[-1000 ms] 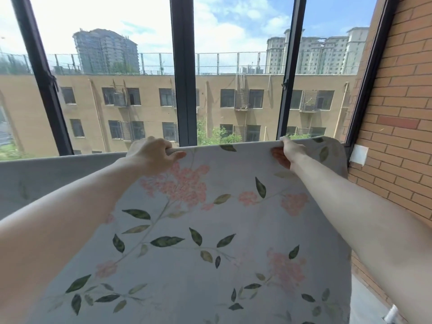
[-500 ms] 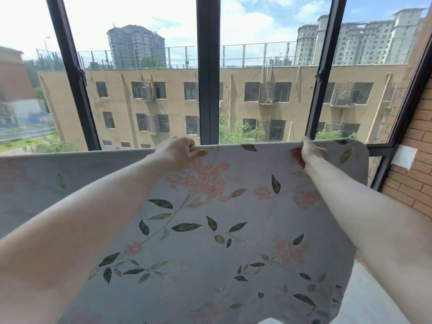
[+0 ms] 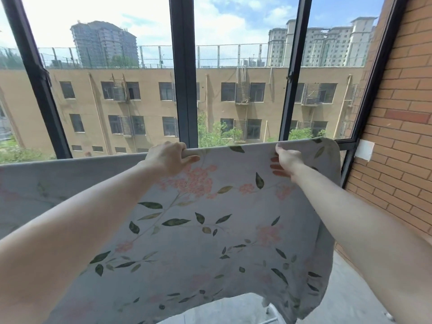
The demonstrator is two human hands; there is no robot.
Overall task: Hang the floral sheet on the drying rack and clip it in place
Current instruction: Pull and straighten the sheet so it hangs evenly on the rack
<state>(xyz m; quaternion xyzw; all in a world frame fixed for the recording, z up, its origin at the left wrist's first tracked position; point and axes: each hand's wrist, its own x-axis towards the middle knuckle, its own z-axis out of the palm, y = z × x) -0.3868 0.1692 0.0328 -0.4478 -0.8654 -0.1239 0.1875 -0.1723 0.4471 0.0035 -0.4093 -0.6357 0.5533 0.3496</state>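
The sheet (image 3: 210,230) fills the lower middle of the view, held up in front of the window (image 3: 184,73) with its top edge running nearly level from 9 o'clock to 3 o'clock, rising a little toward the right. That edge is its long axis; the cloth hangs down from it toward 6 o'clock, printed side facing the person, with pink blooms and dark green leaves on pale grey. The left hand (image 3: 167,156) grips the top edge at about the centre of the view, fingers curled over a rolled fold of fabric, thumb lying along the front. The right hand (image 3: 287,160) holds the same edge toward 2 o'clock, thumb on the near side and fingers behind, showing reddish through the cloth. Past the right hand the corner of the sheet droops near the brick wall (image 3: 402,136) at 3 o'clock. To the left of the left hand the sheet runs on to the 9 o'clock edge of the view, its print faint there. The bottom hem curls loosely at 5 o'clock above the floor (image 3: 350,288). Whether the edge lies over a rack bar cannot be told.
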